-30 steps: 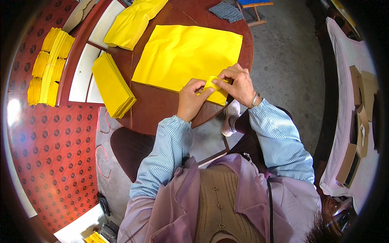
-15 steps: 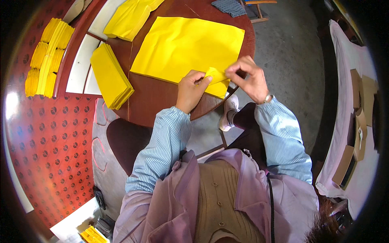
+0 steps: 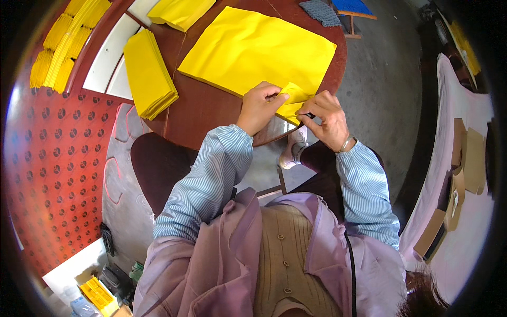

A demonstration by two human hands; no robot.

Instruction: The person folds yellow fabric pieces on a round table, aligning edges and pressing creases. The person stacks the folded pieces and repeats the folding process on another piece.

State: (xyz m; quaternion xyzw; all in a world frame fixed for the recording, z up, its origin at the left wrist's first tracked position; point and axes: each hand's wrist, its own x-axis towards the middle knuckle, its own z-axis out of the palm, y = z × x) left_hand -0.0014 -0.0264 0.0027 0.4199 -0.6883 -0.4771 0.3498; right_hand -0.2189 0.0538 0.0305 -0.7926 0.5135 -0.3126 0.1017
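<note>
On the round brown table (image 3: 206,113) lies a flat pile of large yellow sheets (image 3: 259,50), thin and soft-looking, paper or cloth. Its near right corner is lifted into a small folded flap (image 3: 289,95) between my hands. My left hand (image 3: 259,110) is closed, pinching that flap between thumb and fingers. At the corner's right side, my right hand (image 3: 328,121) has its thumb and forefinger drawn together at the sheet's edge, the other fingers curled. The exact contact at its fingertips is partly hidden.
Left of the pile stands a folded yellow stack (image 3: 149,76), with another yellow bundle (image 3: 182,11) behind it. A grey knitted cloth (image 3: 320,13) lies at the table's far edge. Bundled yellow pieces (image 3: 66,45) rest at far left. Open cardboard boxes (image 3: 455,198) sit on a pale cloth at right.
My right hand has come down and left, closer to my left hand and the sheet's corner. The lifted flap has changed shape. The whole view has shifted slightly.
</note>
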